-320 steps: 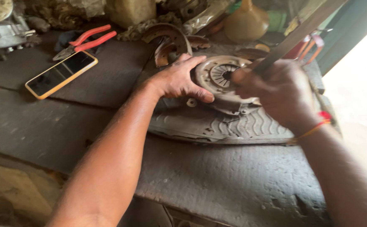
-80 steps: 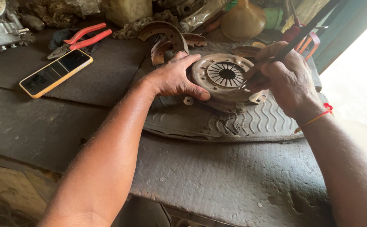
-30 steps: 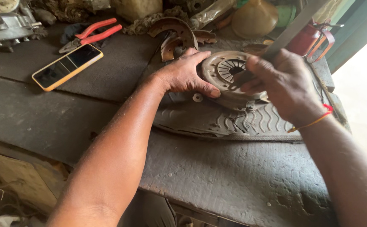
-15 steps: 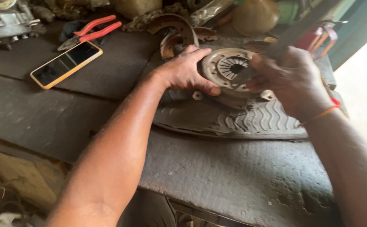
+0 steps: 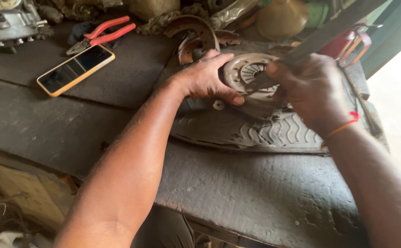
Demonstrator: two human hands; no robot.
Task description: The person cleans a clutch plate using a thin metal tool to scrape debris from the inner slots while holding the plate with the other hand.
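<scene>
On the dark, grimy wooden workbench point(image 5: 264, 202) a round, rusty metal clutch plate with a slotted centre point(image 5: 248, 76) sits on a worn slab of grey tyre tread with wavy grooves point(image 5: 255, 133), at about one o'clock from the middle of the bench. The left hand point(image 5: 207, 78) is clamped over the plate's nine o'clock edge, fingers curled across the rim and thumb pressed down at its lower side. The right hand point(image 5: 313, 89) is closed around a long, flat, dark metal file point(image 5: 329, 32), which slants up towards two o'clock and out of the top of the view; its lower end meets the plate near the slotted centre. A red and orange thread band point(image 5: 345, 126) circles the right wrist. Just beyond the plate, at twelve o'clock, lie curved rusty brake shoes point(image 5: 196, 34). Well off towards ten o'clock rests a smartphone in a yellow case point(image 5: 75, 70), screen up, with red-handled pliers point(image 5: 102, 36) just beyond it. A tan plastic funnel point(image 5: 281, 18) stands at the far edge.
</scene>
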